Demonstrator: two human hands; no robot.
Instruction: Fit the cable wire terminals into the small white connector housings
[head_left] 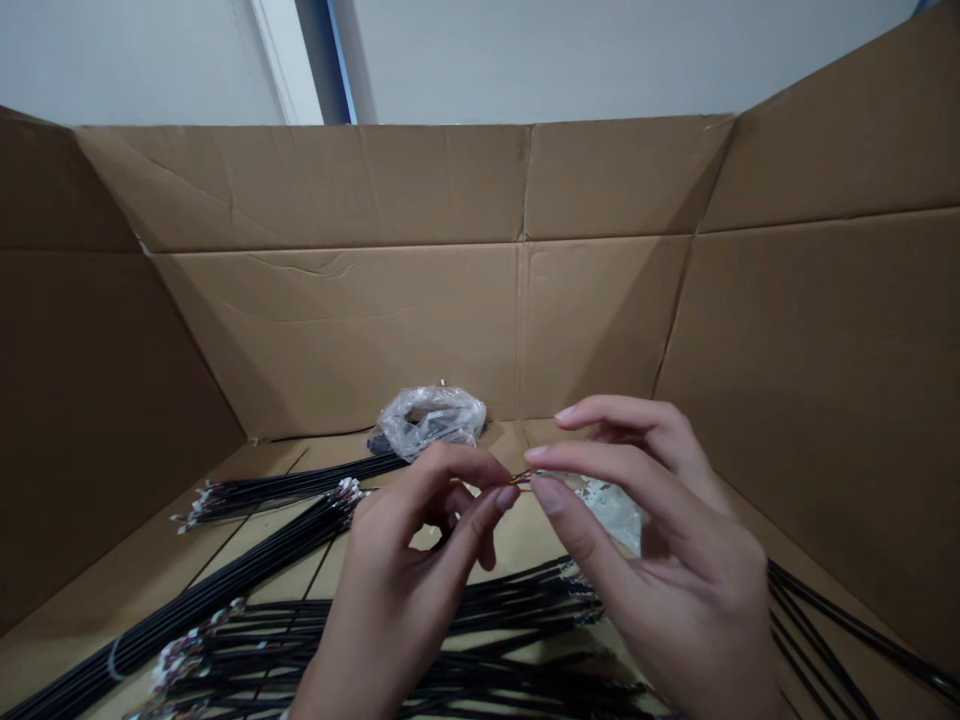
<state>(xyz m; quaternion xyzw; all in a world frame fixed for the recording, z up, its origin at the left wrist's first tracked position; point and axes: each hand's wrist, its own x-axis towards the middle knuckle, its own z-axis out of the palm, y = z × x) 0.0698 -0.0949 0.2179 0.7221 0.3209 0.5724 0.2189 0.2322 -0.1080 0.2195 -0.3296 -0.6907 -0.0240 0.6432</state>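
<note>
Thin coloured wires (519,480), some yellow and red, run between my two hands in the middle of the view. My left hand (420,560) pinches them between thumb and index finger. At their other end, the thumb and index fingertip of my right hand (660,540) close around the wires, while its other fingers stay raised. Whatever sits at the wire tips is too small to make out. Below both hands lie black cables (517,590) with coloured wire ends, partly covered by my hands and wrists.
Tall cardboard walls (337,190) enclose the back and sides. A clear plastic bag (435,420) stands by the back wall; another bag with small pale pieces (619,510) lies behind my right hand. A tied black cable bundle (225,575) lies left, more cables (832,640) right.
</note>
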